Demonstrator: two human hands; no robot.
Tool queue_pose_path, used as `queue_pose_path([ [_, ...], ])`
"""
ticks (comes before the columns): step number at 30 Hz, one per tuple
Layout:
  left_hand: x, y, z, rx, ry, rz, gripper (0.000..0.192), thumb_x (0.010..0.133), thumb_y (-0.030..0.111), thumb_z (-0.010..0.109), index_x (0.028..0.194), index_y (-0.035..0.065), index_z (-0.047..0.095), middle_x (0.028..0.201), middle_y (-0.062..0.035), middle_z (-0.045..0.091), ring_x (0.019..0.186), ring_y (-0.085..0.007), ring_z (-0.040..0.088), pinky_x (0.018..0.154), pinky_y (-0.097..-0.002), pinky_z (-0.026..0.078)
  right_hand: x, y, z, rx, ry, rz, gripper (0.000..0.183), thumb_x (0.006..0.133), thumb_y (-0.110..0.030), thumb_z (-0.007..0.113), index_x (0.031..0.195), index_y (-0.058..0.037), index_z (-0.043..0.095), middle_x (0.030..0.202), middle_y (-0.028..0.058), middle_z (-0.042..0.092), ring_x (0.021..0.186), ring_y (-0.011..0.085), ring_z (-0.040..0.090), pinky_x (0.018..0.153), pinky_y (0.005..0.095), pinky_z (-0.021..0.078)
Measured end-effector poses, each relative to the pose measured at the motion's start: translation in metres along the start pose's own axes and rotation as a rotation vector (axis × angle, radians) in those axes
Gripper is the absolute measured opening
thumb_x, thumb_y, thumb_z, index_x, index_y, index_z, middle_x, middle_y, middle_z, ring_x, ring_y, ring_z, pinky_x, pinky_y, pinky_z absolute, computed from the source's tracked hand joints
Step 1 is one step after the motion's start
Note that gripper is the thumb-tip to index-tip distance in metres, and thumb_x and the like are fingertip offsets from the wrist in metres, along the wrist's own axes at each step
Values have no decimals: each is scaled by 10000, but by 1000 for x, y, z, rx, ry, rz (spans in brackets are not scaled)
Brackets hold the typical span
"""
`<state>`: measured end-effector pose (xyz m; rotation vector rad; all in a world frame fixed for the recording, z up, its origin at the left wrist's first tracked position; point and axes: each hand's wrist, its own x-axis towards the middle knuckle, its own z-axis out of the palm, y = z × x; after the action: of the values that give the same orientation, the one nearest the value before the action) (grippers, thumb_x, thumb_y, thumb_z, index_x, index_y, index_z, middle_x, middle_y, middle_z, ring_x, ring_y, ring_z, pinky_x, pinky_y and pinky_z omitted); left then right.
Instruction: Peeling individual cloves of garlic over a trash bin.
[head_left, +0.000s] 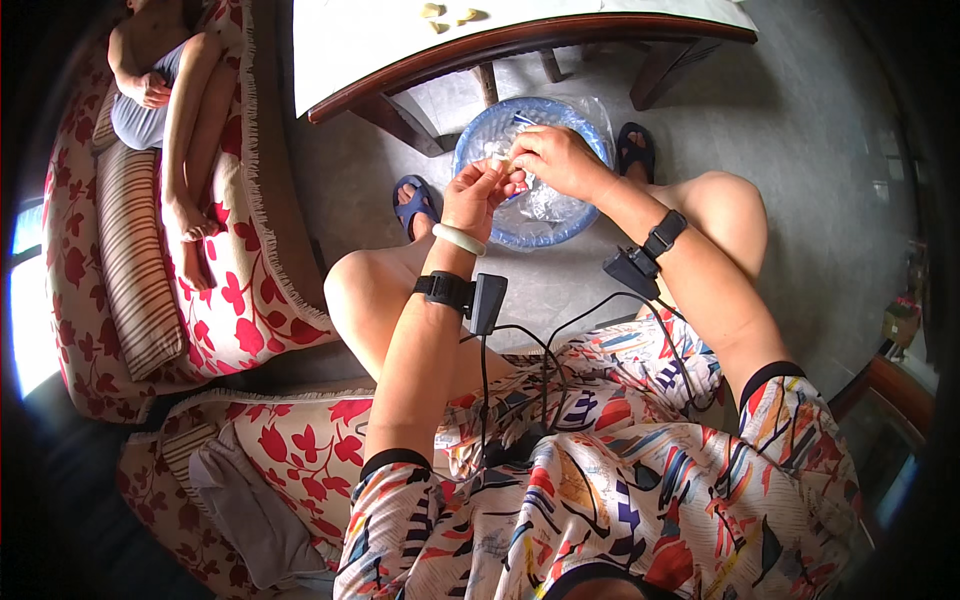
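Note:
My left hand (478, 196) and my right hand (561, 159) meet over a blue plastic basin-like bin (469, 127) on the floor. Between their fingertips is a small pale piece (508, 163), perhaps a garlic clove; the fingers cover most of it. My left thumb and fingers pinch it from below, and the right fingertips touch its upper end. A clear plastic bag (551, 214) lines the bin, with crumpled white scraps and wrappers inside. Several small pale-yellow pieces (433, 10), like peeled cloves, lie on the white-topped table (360, 49) ahead.
The table's dark wooden edge (525, 41) and legs stand just beyond the bin. A person (169, 97) lies on the flower-patterned sofa (225, 322) at left. Black cables (486, 390) run from my wrist straps across my lap. A grey cloth (247, 502) lies on the seat beside me.

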<state>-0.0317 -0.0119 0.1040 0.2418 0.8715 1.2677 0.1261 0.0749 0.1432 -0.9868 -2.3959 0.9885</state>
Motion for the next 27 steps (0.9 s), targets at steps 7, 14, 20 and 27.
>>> queue_pose_path([
  [7,-2,0,-3,-5,3,4,167,925,151,596,998,1,578,939,-99,658,857,-190,664,750,-245,525,-1,-8,-2,-74,-9,-118,111,823,-124,556,836,-25,605,853,149,628,812,337,628,734,424,503],
  [14,2,-6,-10,-39,-16,18,115,919,119,598,958,13,580,916,-77,651,855,-186,659,774,-260,532,-3,-5,4,-83,56,-158,82,810,-97,534,809,-25,571,814,153,612,782,346,622,707,433,504],
  [20,1,-4,-6,-14,14,21,115,917,130,604,948,23,577,890,-63,644,810,-165,641,754,-257,527,-5,-12,6,-116,157,-151,64,769,-84,577,766,-32,539,738,125,583,702,338,600,616,419,481],
  [27,-3,1,3,27,10,29,135,923,138,596,986,25,556,897,-78,643,797,-162,636,734,-253,519,-4,-13,5,-130,188,-125,54,761,-64,575,755,-35,530,738,125,579,689,331,596,599,410,475],
])
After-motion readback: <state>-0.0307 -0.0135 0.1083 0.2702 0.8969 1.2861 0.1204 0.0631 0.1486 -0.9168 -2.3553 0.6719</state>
